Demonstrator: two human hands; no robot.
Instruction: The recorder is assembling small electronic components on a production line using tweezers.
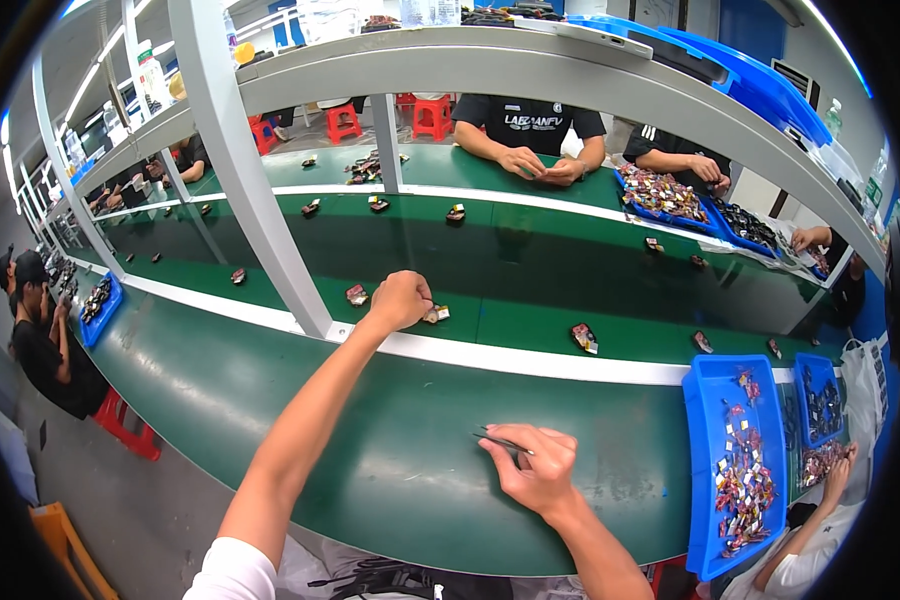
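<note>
My left hand [402,300] reaches across the white rail to the green conveyor belt. Its fingers are closed at a small electronic assembly [437,314] with a pale label, which pokes out beside the fingertips. In my right hand [540,468], low over the near green worktop, is a pair of dark tweezers [502,440] with its tips pointing left. To the right of this hand stands a blue tray [702,470] holding many small parts in red, yellow and white [745,490].
Several assemblies [584,338] lie along the belt. A grey metal post [250,170] and shelf beam [530,60] frame the space above. Across the belt, a person's hands [540,165] work near blue trays [660,212]. Another person's arm [820,510] is at the right.
</note>
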